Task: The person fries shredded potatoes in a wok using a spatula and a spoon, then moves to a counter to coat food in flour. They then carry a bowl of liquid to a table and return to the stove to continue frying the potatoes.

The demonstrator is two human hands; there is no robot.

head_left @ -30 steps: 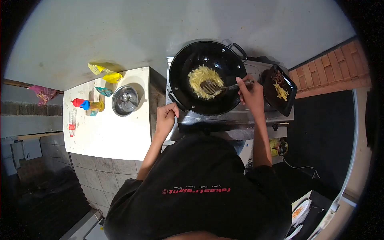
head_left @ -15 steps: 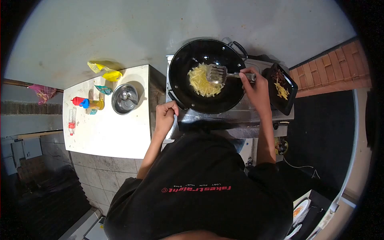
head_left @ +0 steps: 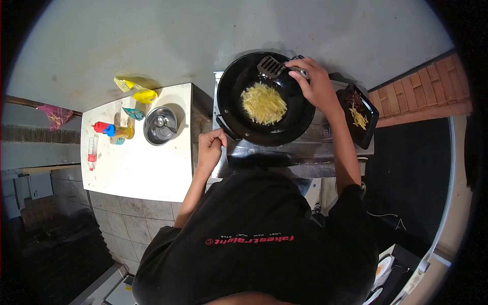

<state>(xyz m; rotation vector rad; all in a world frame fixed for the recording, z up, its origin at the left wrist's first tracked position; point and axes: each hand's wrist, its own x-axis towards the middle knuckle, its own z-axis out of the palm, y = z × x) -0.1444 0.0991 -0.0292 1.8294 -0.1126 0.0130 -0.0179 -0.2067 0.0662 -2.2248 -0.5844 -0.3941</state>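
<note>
Since half a second ago, the slotted spatula point(head_left: 271, 66) has swung up off the pale shreds toward the wok's far rim, and my right hand point(head_left: 319, 85) has gone up with it.

At far left, the tabletop point(head_left: 137, 178) carries a clear bottle point(head_left: 92, 152), a red bottle point(head_left: 101, 126), a yellow bottle point(head_left: 123, 132) with a blue cap and a steel bowl point(head_left: 151, 124). Next comes my left hand point(head_left: 211, 145), fingers curled together at the wok's near-left handle point(head_left: 226, 128); I cannot tell whether they close around it.

On the stove sits the wok point(head_left: 299, 116), which I judge heavy and likely hot, so the loop handle is the place to hold it, well clear of the rim. Its shreds point(head_left: 263, 104) lie in a loose patch near the middle, light, soft and slippery with oil by the look of their shine; a flat blade suits them better than fingers.

My right hand is clamped on the spatula's handle, the sensible place; I take the tool to be light and stiff. Just beyond stands a black tray point(head_left: 364, 138) with more pale shreds and dark pieces.
</note>
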